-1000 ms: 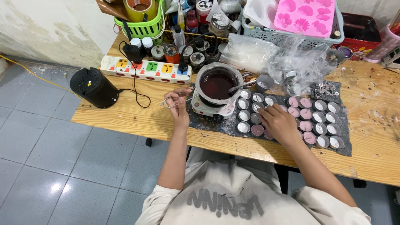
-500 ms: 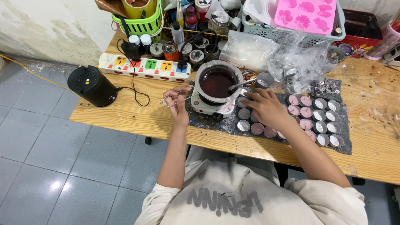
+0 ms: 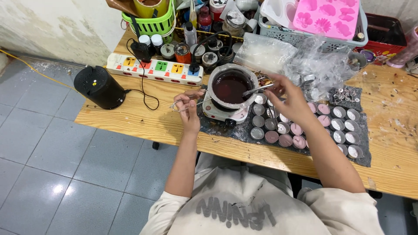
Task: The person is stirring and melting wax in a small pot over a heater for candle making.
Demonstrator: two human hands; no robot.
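the right hand [image 3: 289, 96] pinches a spoon handle [image 3: 257, 89] over the pot of dark red wax [image 3: 229, 87] near the bench's back edge. the left hand [image 3: 190, 108] grips metal tongs [image 3: 185, 102]. of the small tins [image 3: 305, 126] toward the front edge, some hold pink wax, others look white or unfilled.

Left hand [image 3: 189, 106] raised, fingers pinched shut — right hand [image 3: 289, 98] stretched forward, fingers curled closed, forearm angled inward.

Bare tabletop [image 3: 130, 122] left of pot [image 3: 230, 87]
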